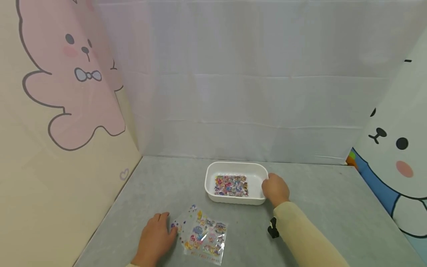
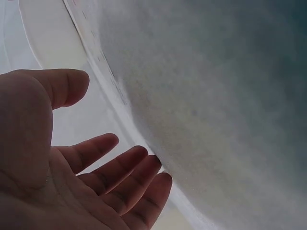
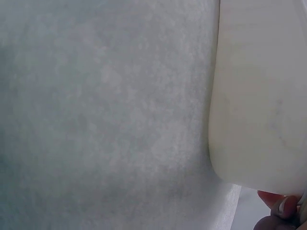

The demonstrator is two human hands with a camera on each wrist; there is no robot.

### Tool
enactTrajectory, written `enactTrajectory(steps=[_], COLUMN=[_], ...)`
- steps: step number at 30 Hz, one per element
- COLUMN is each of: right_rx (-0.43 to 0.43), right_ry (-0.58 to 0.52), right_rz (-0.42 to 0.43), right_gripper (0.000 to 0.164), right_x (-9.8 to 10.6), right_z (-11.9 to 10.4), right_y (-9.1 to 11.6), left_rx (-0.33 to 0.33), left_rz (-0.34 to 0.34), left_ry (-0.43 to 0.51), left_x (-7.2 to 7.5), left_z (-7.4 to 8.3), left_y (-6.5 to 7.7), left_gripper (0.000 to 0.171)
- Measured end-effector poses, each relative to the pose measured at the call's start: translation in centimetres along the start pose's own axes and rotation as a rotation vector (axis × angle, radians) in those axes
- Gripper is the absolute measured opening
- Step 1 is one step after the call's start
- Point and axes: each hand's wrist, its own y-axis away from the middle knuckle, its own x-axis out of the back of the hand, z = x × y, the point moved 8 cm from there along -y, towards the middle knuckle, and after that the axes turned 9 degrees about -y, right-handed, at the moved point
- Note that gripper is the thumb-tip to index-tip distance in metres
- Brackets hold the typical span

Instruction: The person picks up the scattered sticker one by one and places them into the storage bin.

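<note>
A white plastic tray with rounded corners stands on the grey table. My right hand grips its right end; in the right wrist view some fingers show at the end of the tray wall. Inside the tray lies a colourful sheet of small cartoon pictures. Closer to me, clear plastic sheets with cartoon stickers overlap on the table. My left hand lies just left of them, its thumb beside their edge. In the left wrist view, that hand has loosely extended fingers and an uncovered palm.
The grey tabletop stretches to either side of the tray. A pale curtain hangs along its back edge. Side panels carry a pink cartoon animal at left and a white one at right.
</note>
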Motion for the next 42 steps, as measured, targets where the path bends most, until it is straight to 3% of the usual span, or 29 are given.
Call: enactTrajectory(steps=[12, 17, 27, 36, 42], right_rx=[-0.005, -0.004, 0.006, -0.009, -0.005], right_ry=[-0.002, 0.0, -0.005, 0.002, -0.001], right_rz=[0.0, -0.004, -0.008, -0.015, -0.013], right_gripper=[0.047, 0.046, 0.047, 0.047, 0.046], right_x=[0.0, 0.0, 0.0, -0.2, -0.2], right_z=[0.0, -0.1, -0.1, 0.1, 0.1], right_y=[0.0, 0.0, 0.0, -0.1, -0.2], left_rx=[-0.003, -0.019, -0.028, -0.028, -0.009], left_rz=[-0.06, -0.066, -0.087, -0.112, -0.159], left_ry=[-0.078, -0.116, -0.096, -0.067, -0.075], left_x=[-1.1, -1.2, -1.2, -1.7, -1.4], left_z=[-0.1, 0.4, 1.1, 1.1, 1.3], left_y=[-0.6, -0.6, -0.6, -0.8, -0.9], left_gripper=[0.066, 0.059, 0.04, 0.051, 0.048])
